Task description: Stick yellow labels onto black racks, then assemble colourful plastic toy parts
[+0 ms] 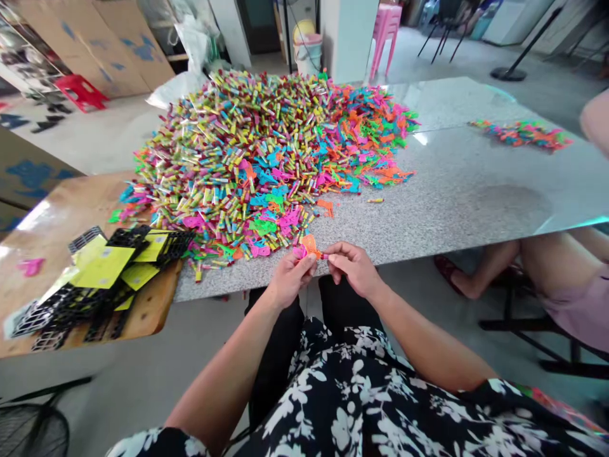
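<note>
At the table's front edge, my left hand [291, 278] is closed on an orange plastic toy gun [309, 244]. A bit of pink plastic [299, 252] shows by the same fingers. My right hand [356, 269] pinches the end of a small dark-red tube [325, 256], which meets the right side of the orange toy gun; whether it is fitted in I cannot tell. Just beyond both hands spreads a big heap of small yellow-labelled tubes [228, 133], mixed with bright toy guns [380, 127]. One orange toy gun [326, 206] lies at its near edge.
A wooden table [157, 317] on the left bears black plastic mesh pieces and yellow cards [102, 263]. To the right, a smaller toy pile [528, 134] lies on the grey stone table [457, 190]. A seated person's leg [547, 263] shows at right.
</note>
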`<state>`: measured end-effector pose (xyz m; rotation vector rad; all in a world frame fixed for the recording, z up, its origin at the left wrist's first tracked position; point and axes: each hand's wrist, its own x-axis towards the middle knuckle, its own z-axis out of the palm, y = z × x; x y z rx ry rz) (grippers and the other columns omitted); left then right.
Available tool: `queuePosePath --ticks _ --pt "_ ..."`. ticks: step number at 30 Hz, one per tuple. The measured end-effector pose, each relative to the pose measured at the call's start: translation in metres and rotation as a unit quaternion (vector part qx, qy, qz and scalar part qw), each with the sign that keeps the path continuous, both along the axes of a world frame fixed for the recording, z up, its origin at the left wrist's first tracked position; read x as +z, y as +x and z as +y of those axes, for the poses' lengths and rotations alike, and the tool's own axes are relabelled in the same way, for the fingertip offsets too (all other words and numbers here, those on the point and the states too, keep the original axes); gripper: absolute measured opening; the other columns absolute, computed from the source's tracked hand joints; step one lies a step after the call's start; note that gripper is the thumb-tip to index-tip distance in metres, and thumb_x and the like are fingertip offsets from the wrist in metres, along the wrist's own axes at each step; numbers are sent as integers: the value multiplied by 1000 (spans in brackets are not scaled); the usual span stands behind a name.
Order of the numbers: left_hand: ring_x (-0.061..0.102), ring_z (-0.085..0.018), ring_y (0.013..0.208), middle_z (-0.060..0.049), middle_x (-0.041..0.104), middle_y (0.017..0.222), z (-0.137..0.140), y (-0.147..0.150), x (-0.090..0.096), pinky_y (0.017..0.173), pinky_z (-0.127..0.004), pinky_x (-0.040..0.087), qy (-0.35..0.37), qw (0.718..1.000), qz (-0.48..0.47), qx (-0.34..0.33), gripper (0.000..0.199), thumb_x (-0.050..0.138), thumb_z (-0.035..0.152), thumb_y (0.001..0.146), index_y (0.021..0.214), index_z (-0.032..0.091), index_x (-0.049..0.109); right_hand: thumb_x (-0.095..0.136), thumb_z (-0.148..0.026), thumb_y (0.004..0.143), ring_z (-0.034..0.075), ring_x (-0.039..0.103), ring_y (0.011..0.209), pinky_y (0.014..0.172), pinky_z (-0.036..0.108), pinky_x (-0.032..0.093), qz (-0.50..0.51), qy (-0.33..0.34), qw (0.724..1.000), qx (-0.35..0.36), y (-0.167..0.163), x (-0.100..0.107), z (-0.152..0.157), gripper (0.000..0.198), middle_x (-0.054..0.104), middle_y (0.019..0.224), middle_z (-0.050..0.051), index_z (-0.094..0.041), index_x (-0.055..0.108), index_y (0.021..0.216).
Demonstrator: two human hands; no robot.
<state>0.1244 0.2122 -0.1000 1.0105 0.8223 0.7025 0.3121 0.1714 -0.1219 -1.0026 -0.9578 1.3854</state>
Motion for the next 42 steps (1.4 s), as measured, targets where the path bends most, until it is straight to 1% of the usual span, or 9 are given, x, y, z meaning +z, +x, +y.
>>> queuePosePath --ticks 6,10,21,28,31,34,37,39,42 --pt "28 -4 48 6 43 64 4 2 -3 46 -21 19 41 998 19 -48 48 73 58 95 77 18 52 78 -44 87 9 47 36 36 23 41 73 -39 997 6 6 5 4 25 62 56 -7 -21 67 89" --pt "28 -4 50 6 41 64 6 4 -7 47 -22 19 62 996 30 -61 48 69 57 98 76 18 52 79 -44 88 9 46 35 35 21 39 42 -34 998 -15 8 4 5 26 61 54 -7 -21 67 86" --pt "40 -9 57 2 51 67 15 6 -2 52 -24 31 151 972 125 -134 48 59 59 103 78 18 60 74 -44 93 9 44 35 36 22 39 67 -38 997 1 20 1 3 25 59 53 -9 -23 62 87" --pt "45 -11 57 2 51 61 13 31 -9 56 -26 37 164 955 167 -180 51 56 59 103 73 19 61 67 -47 99 9 47 42 42 20 37 -61 -8 996 -57 31 1 -4 26 58 56 -8 -23 61 91" --pt "58 -15 62 -1 64 68 20 41 -13 59 -27 44 163 939 234 -193 42 59 59 101 95 19 72 73 -43 90 10 44 41 40 21 37 -60 -71 993 -73 60 -12 1 24 52 50 -8 -23 63 84" --pt "72 -24 91 -7 78 102 54 34 -15 80 -34 55 268 886 372 -75 39 67 49 99 127 23 71 76 -35 77 10 43 39 36 21 34 -27 -140 960 -240 119 -25 19 18 49 48 -8 -22 64 78" --pt "69 -31 116 -12 76 122 100 21 -16 101 -43 54 395 760 515 39 34 61 40 102 129 22 71 67 -40 82 9 51 46 40 19 38 87 -96 883 -451 178 -35 46 19 66 68 -3 -22 64 91" --pt "65 -33 123 -14 72 128 125 22 -19 105 -46 52 444 697 562 29 34 57 38 103 128 21 72 59 -44 89 11 61 55 47 21 45 75 -95 874 -470 197 -38 68 25 77 93 3 -24 64 104" --pt "60 -34 130 -15 68 136 149 50 -27 107 -47 52 481 660 575 -49 36 54 34 103 131 22 72 58 -37 94 18 72 77 65 29 57 -196 -112 900 -374 189 -41 104 33 75 123 12 -21 67 121"
